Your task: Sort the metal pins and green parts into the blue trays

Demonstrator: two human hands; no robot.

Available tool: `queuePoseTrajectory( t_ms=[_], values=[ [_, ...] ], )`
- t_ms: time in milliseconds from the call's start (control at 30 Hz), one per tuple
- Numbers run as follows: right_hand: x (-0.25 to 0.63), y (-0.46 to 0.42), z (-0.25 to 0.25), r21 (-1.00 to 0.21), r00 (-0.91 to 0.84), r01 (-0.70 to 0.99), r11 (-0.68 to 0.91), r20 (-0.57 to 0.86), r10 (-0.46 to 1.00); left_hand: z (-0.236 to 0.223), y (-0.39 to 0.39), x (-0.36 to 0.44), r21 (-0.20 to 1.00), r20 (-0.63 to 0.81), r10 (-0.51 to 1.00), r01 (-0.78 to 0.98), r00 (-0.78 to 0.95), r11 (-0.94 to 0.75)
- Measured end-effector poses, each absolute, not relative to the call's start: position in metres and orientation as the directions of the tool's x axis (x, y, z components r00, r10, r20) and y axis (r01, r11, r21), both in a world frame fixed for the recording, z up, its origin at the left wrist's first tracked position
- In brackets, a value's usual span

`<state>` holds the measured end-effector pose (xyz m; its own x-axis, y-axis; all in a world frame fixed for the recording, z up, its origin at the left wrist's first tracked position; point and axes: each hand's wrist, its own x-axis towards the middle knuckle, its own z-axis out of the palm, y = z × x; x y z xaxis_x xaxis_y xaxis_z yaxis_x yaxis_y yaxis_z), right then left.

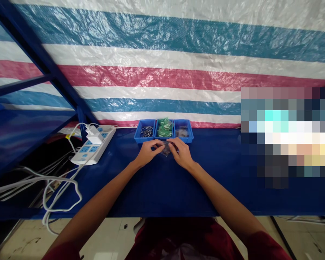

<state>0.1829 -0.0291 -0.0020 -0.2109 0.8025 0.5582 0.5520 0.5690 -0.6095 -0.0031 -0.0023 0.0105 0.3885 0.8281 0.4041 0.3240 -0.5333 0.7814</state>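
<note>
A small clear plastic bag point(165, 149) is held between my two hands, just in front of the blue bins. My left hand point(149, 152) pinches its left side between thumb and fingers. On the other side, my right hand point(180, 151) grips the bag's right edge with bent fingers. What the bag contains is too small to make out. Behind the hands, the left blue bin point(137, 137) holds several dark and silver screw-like pieces point(146, 131). Green packets point(165, 127) fill the middle bin, and clear plastic bags point(182, 131) lie in the right bin point(190, 136).
A white power strip point(97, 153) with a plugged-in adapter point(94, 135) lies on the blue table point(165, 187) at left. Loose white cables point(62, 207) hang over the table's left side. A striped plastic sheet point(157, 76) stands behind; a blurred-out patch covers the right.
</note>
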Motion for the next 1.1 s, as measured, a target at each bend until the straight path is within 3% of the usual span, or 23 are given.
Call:
queuePoseTrajectory(
  t_ms=[200,400,567,733,933,1100],
  values=[
    [0.1835,-0.0281,-0.0066,-0.542,-0.25,0.533,0.65,0.633,0.732,0.0108,0.0005,-0.0044,0.911,0.292,0.866,0.159,0.407,-0.382],
    [0.1827,-0.0274,-0.0074,-0.518,-0.239,0.561,0.645,0.645,0.726,0.01,0.001,-0.0046,0.945,0.214,0.86,0.124,0.463,-0.301],
    [0.1822,-0.0254,-0.0076,-0.542,-0.16,0.53,0.653,0.692,0.704,0.0071,0.0027,-0.0054,0.901,0.357,0.855,0.103,0.376,-0.422],
    [0.182,-0.0245,-0.0091,-0.571,-0.162,0.491,0.658,0.682,0.713,0.0074,-0.0008,-0.0053,0.776,0.444,0.81,0.287,0.383,-0.561],
    [0.1819,-0.0261,-0.0102,-0.622,-0.159,0.445,0.644,0.653,0.741,0.007,-0.0005,-0.0045,0.89,0.355,0.88,0.174,0.315,-0.422],
    [0.1826,-0.0258,-0.0112,-0.555,-0.212,0.456,0.696,0.691,0.691,0.0099,0.0007,-0.005,0.95,0.277,0.899,0.047,0.338,-0.31]
  ],
)
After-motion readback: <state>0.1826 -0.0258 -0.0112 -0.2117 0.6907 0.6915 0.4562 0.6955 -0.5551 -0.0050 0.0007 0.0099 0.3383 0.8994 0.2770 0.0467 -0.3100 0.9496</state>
